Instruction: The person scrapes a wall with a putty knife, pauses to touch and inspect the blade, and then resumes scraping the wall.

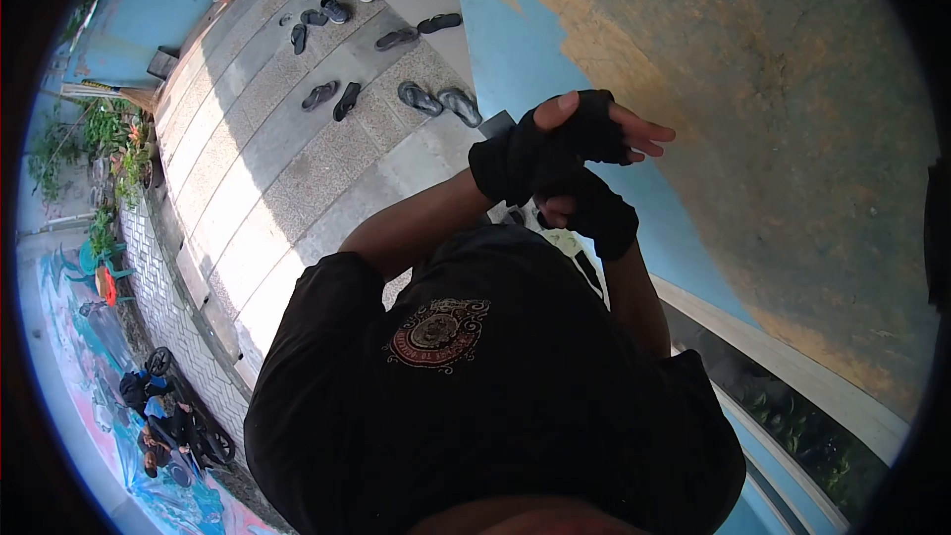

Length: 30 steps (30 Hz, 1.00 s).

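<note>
Black fingerless gloves cover both of my hands, which are close together in front of my chest. My left hand (pixel 594 129) holds nothing that I can see; its bare fingers stretch to the right and its thumb points up. Just below it, my right hand (pixel 591 213) has its fingers curled in beside the wrist of the left glove (pixel 505 160). The dark cloth of the two gloves merges there, so what the right fingers grip is hidden. My black T-shirt (pixel 545 376) with a red and white print fills the lower middle.
Several sandals (pixel 420 99) lie about on the tiled floor (pixel 317 159). A blue wall with a patchy brown surface (pixel 773 139) stands close on the right. At the far left are a person on a motorcycle (pixel 173 416), a painted wall, plants (pixel 104 233) and an orange chair (pixel 106 284).
</note>
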### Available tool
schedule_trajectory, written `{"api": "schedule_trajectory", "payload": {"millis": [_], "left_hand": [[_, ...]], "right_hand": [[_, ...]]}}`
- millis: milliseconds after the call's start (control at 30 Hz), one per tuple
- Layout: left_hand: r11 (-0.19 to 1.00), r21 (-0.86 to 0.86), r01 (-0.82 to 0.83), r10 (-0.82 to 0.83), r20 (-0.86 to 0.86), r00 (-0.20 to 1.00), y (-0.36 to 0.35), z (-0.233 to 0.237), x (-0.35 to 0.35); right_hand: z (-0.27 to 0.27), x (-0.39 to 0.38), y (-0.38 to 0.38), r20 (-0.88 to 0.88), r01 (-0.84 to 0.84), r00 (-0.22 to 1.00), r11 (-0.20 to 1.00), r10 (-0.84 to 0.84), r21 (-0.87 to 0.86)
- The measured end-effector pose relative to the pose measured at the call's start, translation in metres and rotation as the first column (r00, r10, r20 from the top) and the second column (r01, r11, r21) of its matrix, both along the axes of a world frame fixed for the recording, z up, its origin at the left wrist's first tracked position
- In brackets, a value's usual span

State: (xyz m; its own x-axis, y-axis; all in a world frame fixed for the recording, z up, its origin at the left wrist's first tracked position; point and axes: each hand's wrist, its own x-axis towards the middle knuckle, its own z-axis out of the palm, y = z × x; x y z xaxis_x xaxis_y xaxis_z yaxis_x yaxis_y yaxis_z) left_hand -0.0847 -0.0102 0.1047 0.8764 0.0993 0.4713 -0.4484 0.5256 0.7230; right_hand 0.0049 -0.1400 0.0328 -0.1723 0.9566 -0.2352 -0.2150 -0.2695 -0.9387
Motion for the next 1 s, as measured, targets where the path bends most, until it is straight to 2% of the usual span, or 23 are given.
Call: {"api": "schedule_trajectory", "payload": {"millis": [33, 100, 167, 267, 333, 367, 433, 467, 533, 567, 633, 700, 767, 800, 833, 867, 900, 933, 967, 1000], "left_hand": [[0.960, -0.269, 0.081, -0.104, -0.075, 0.992, 0.005, 0.000, -0.001], [0.942, -0.305, 0.137, -0.151, -0.020, 0.988, 0.019, -0.011, 0.003], [0.876, -0.439, 0.200, -0.176, 0.096, 0.980, 0.032, -0.014, 0.005], [0.851, -0.483, 0.206, -0.155, 0.143, 0.977, 0.050, -0.010, 0.002], [0.839, -0.497, 0.222, -0.138, 0.200, 0.970, 0.063, -0.011, 0.003], [0.839, -0.494, 0.227, -0.143, 0.203, 0.969, 0.065, -0.012, 0.004], [0.824, -0.513, 0.240, -0.136, 0.232, 0.963, 0.066, -0.012, 0.004], [0.815, -0.524, 0.247, -0.144, 0.230, 0.962, 0.062, -0.013, 0.004], [0.806, -0.536, 0.253, -0.158, 0.218, 0.963, 0.051, -0.015, 0.008], [0.797, -0.545, 0.260, -0.170, 0.210, 0.963, 0.045, -0.016, 0.011], [0.796, -0.525, 0.301, -0.207, 0.233, 0.950, 0.032, -0.018, 0.021], [0.610, -0.672, 0.419, -0.316, 0.278, 0.907, 0.021, -0.022, 0.025], [0.601, -0.692, 0.401, -0.336, 0.237, 0.912, 0.023, -0.022, 0.023], [0.560, -0.741, 0.370, -0.301, 0.235, 0.924, 0.027, -0.021, 0.022], [0.514, -0.788, 0.339, -0.266, 0.230, 0.936, 0.030, -0.021, 0.022], [0.515, -0.788, 0.337, -0.262, 0.229, 0.937, 0.035, -0.021, 0.021], [0.584, -0.734, 0.345, -0.259, 0.234, 0.937, 0.040, -0.019, 0.019], [0.649, -0.676, 0.349, -0.258, 0.236, 0.937, 0.044, -0.017, 0.015], [0.649, -0.679, 0.344, -0.254, 0.232, 0.939, 0.047, -0.016, 0.011], [0.861, -0.472, 0.189, -0.159, 0.104, 0.982, 0.048, -0.013, 0.007]], "right_hand": [[0.002, -0.001, -0.001, -0.275, -0.011, 0.961, 1.000, 0.008, -0.009], [0.003, -0.003, -0.007, -0.289, -0.007, 0.957, 1.000, -0.001, -0.024], [0.000, 0.000, -0.013, -0.300, -0.001, 0.954, 0.999, -0.010, -0.036], [-0.012, 0.003, -0.025, -0.295, -0.027, 0.955, 1.000, 0.029, 0.010], [-0.012, 0.004, -0.029, -0.201, 0.160, 0.965, 0.985, -0.171, -0.068], [-0.017, 0.007, -0.030, -0.198, 0.165, 0.965, 0.984, -0.175, -0.065], [-0.023, 0.007, -0.027, -0.144, 0.327, 0.924, 0.926, -0.355, -0.187], [-0.024, 0.008, -0.027, -0.145, 0.328, 0.923, 0.926, -0.356, -0.188], [-0.005, -0.001, -0.020, -0.325, 0.433, 0.792, 0.851, -0.516, -0.297], [-0.009, -0.002, -0.015, -0.326, 0.438, 0.788, 0.847, -0.523, -0.300], [-0.010, -0.004, 0.000, -0.369, 0.272, 0.875, 0.948, -0.314, -0.162], [-0.006, -0.011, 0.004, -0.391, 0.262, 0.871, 0.955, -0.297, -0.142], [-0.002, -0.016, 0.005, -0.486, 0.244, 0.835, 0.965, -0.257, -0.091], [0.008, -0.016, 0.004, -0.486, 0.241, 0.837, 0.967, -0.252, -0.087], [0.022, -0.014, 0.001, -0.414, 0.230, 0.875, 0.968, -0.250, -0.098], [0.029, -0.011, -0.002, -0.341, 0.218, 0.908, 0.969, -0.244, -0.112], [0.024, -0.005, -0.005, -0.343, 0.213, 0.908, 0.970, -0.240, -0.113], [0.014, 0.000, -0.010, -0.217, 0.154, 0.961, 0.985, -0.168, -0.081], [0.006, 0.003, -0.012, -0.086, 0.090, 0.992, 0.994, -0.094, -0.057], [0.003, 0.002, -0.012, -0.088, 0.085, 0.992, 0.995, -0.090, -0.058]]}}
